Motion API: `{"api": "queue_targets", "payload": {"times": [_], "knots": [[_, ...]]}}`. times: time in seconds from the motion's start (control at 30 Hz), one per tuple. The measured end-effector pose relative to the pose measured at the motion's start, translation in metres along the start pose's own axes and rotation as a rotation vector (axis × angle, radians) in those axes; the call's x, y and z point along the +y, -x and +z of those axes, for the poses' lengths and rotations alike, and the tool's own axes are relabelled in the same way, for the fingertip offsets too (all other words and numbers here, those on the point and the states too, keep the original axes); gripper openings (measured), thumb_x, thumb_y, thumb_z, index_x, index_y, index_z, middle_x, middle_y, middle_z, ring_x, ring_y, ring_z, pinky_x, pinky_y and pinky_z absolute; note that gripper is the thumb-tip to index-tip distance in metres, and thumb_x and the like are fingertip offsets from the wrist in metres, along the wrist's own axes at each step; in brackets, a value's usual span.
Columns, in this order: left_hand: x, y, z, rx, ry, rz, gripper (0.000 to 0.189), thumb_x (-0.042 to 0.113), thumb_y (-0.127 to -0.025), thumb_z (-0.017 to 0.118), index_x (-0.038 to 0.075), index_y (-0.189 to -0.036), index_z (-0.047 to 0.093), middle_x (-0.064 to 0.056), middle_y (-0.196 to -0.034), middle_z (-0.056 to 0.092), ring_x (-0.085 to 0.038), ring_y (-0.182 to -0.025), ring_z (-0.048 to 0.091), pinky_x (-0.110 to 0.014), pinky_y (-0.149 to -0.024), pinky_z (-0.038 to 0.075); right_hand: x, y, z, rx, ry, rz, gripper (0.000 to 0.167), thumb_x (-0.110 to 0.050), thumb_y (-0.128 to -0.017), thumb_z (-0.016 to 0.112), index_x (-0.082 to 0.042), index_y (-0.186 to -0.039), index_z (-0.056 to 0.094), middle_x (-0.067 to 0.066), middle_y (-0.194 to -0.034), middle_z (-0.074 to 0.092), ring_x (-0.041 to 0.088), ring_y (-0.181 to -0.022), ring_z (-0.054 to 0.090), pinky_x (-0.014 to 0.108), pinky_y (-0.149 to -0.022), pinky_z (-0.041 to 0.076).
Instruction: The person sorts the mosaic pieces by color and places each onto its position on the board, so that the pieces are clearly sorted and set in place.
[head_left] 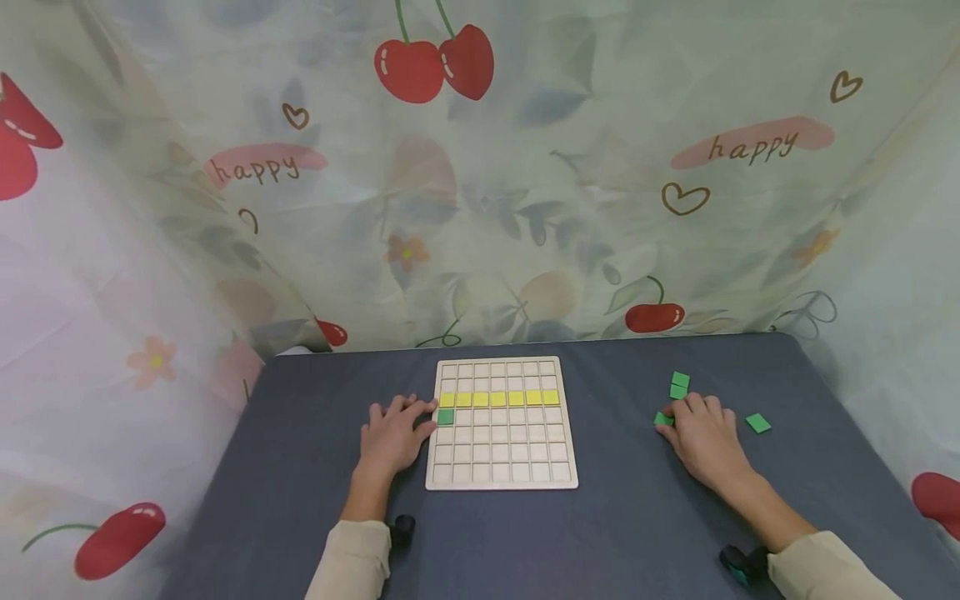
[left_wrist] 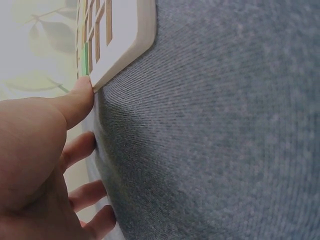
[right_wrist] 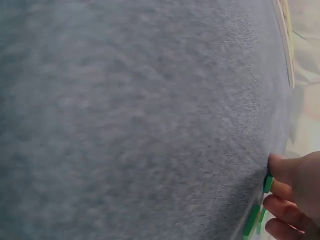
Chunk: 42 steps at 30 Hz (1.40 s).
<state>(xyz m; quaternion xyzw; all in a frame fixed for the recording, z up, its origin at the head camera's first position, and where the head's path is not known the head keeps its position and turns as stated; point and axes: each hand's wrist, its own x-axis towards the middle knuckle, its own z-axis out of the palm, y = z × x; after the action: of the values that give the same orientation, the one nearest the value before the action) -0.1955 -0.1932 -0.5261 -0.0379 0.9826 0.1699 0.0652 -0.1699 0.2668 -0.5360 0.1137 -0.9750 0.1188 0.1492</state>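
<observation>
A pale wooden grid board (head_left: 498,454) lies on the table, several yellow square tiles (head_left: 498,399) filling one of its rows. Just below that row, a green square (head_left: 446,417) occupies the leftmost cell. My left hand (head_left: 392,437) touches the board's left edge with its thumb, the other fingers loosely spread on the cloth. Off to the right, my right hand (head_left: 705,437) pinches a green tile (right_wrist: 268,183) between thumb and index finger, close to the tabletop. Two green tiles (head_left: 679,385) sit just beyond its fingers, and another green tile (head_left: 759,423) lies to its right.
A dark grey cloth (head_left: 502,542) covers the table. Behind it hangs a printed curtain (head_left: 502,208) with cherries and lettering, and similar fabric closes both sides. Black straps with devices (head_left: 402,531) are on both wrists.
</observation>
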Motion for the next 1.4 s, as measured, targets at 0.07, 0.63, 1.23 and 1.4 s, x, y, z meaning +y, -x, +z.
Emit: {"api": "queue_targets", "payload": {"times": [0.07,0.63,1.23,1.4], "knots": [[0.000,0.000,0.000,-0.004,-0.001,-0.001,0.049,0.045,-0.099,0.064,0.037,-0.147,0.055,-0.005,-0.159,0.046,-0.041,-0.133,0.039,-0.064,-0.105,0.039,-0.001,-0.002,0.000,-0.015,-0.003,0.003,0.020,-0.023,-0.089,0.078,-0.008,-0.101,0.070,0.012,-0.097,0.061,0.035,-0.092,0.051,0.045,-0.072,0.033],[0.000,-0.001,-0.002,0.007,0.012,0.013,0.045,0.043,-0.100,0.063,0.036,-0.144,0.058,-0.006,-0.156,0.048,-0.040,-0.129,0.040,-0.064,-0.102,0.040,-0.022,-0.027,0.004,-0.056,-0.047,-0.008,0.022,-0.027,-0.090,0.079,-0.010,-0.102,0.072,0.008,-0.096,0.068,0.031,-0.093,0.058,0.047,-0.076,0.038],[0.001,-0.001,-0.002,-0.014,0.011,-0.015,0.046,0.044,-0.101,0.062,0.036,-0.146,0.056,-0.005,-0.157,0.046,-0.040,-0.133,0.039,-0.064,-0.104,0.038,-0.066,-0.052,0.016,-0.037,-0.075,-0.044,0.025,-0.028,-0.089,0.080,-0.011,-0.106,0.074,0.007,-0.098,0.069,0.028,-0.091,0.057,0.045,-0.075,0.041],[0.001,0.000,-0.003,-0.011,0.014,-0.004,0.046,0.043,-0.101,0.062,0.036,-0.146,0.056,-0.005,-0.157,0.046,-0.040,-0.132,0.039,-0.064,-0.103,0.038,-0.074,-0.056,0.017,-0.032,-0.098,-0.055,0.026,-0.028,-0.090,0.080,-0.010,-0.107,0.074,0.008,-0.100,0.070,0.028,-0.093,0.058,0.045,-0.077,0.043]]}}
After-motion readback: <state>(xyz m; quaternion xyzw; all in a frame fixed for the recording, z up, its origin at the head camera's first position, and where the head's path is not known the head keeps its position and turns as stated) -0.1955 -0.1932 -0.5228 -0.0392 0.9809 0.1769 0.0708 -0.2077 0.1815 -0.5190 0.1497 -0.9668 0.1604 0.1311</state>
